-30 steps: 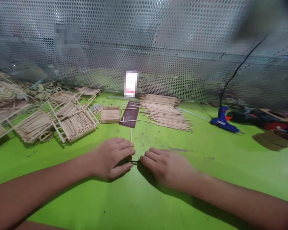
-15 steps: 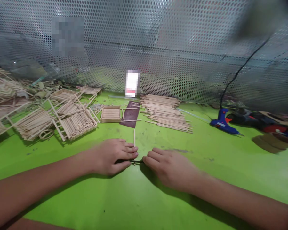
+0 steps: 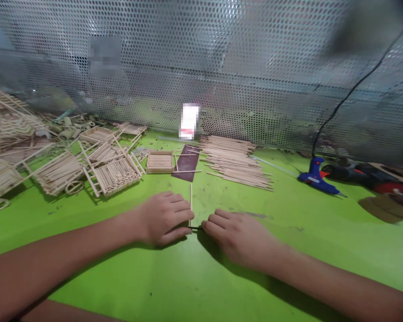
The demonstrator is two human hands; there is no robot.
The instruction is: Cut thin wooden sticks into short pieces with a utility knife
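A thin wooden stick (image 3: 191,197) points away from me on the green table, its near part covered by my left fingers. My left hand (image 3: 169,218) lies over it, fingers pressed together and thumb close to the stick's near end. Across that end runs a thin dark strip (image 3: 197,228), blade-like, though its exact kind is unclear. The fingers of my right hand (image 3: 238,235) are closed on the strip's right end, and its left end disappears at my left thumb and fingers.
Beyond my hands lie a stack of wooden sticks (image 3: 235,161), a small stick-built cart (image 3: 159,162) and a dark plate (image 3: 188,163). More stick carts (image 3: 116,174) crowd the left. A blue glue gun (image 3: 317,176) and a brown tape roll (image 3: 383,205) sit right. Perforated metal (image 3: 221,80) stands behind.
The view has shifted slightly, so the scene sits a little farther right and lower. My left thumb now hides more of the stick's near end. Both hands keep their hold.
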